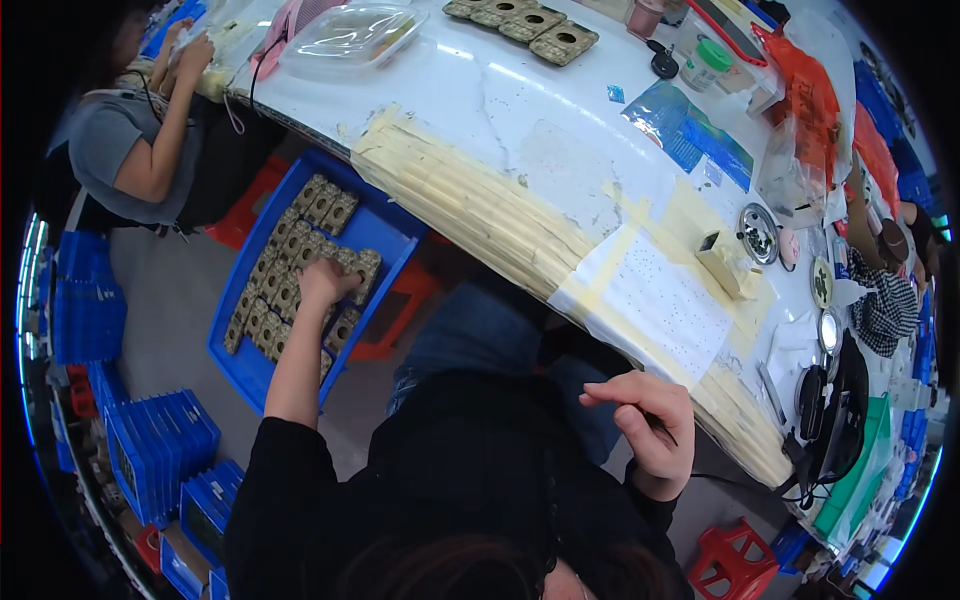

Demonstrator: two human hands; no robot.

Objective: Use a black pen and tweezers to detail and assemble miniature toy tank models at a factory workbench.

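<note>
My left hand (325, 285) reaches into a blue plastic tray (237, 358). Its fingers are closed at the edge of a camouflage-patterned block with a round hole (368, 268), which sits at an angle to the others. Rows of similar camouflage blocks (292, 243) fill much of the tray; my hand and forearm hide some. Close to the table's front edge, my right hand (655, 425) is raised with its fingers curled. A thin dark thing shows at its palm, too little of it to name.
More camouflage blocks (535, 22) lie on the white table (480, 110) beside a clear plastic container (355, 40). A dotted white sheet (650, 300) is taped near the padded edge (470, 215). Another person (135, 150) works at far left. Blue crates (160, 450) and a red stool (735, 560) stand on the floor.
</note>
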